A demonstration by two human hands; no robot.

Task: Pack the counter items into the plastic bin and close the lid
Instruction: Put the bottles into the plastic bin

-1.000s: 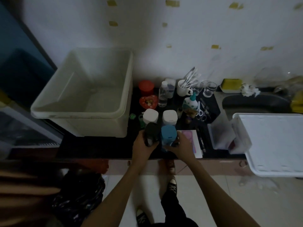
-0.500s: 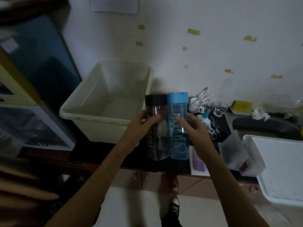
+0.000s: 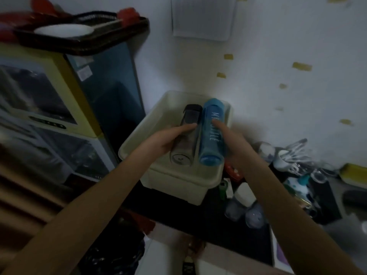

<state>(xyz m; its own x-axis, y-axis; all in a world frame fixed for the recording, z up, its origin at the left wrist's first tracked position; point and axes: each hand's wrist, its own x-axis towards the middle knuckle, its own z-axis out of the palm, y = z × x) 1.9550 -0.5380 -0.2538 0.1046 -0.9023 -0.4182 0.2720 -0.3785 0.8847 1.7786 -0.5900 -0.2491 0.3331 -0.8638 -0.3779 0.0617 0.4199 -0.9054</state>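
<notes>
Two tall bottles lie tilted side by side over the open cream plastic bin [image 3: 178, 176], caps pointing away from me. My left hand [image 3: 168, 140] grips the dark clear bottle with a black cap [image 3: 187, 126]. The blue bottle with white lettering [image 3: 211, 139] is held by my right hand [image 3: 232, 143], index finger stretched along its side. Both bottles hang inside the bin's opening, bottoms toward me near the front rim. The bin's floor is mostly hidden behind them. No lid is in view.
Right of the bin, the dark counter carries two white-capped bottles [image 3: 243, 203], a small green item [image 3: 223, 188], a white cup of utensils [image 3: 286, 157], glasses and a yellow sponge [image 3: 353, 172]. A glass-fronted cabinet [image 3: 49, 116] with a tray on top stands left.
Both hands carried the two bottles from the counter up and left to the bin, tipping them from upright to lying flat. The view swung left, dropping the sink and white lid out of frame.
</notes>
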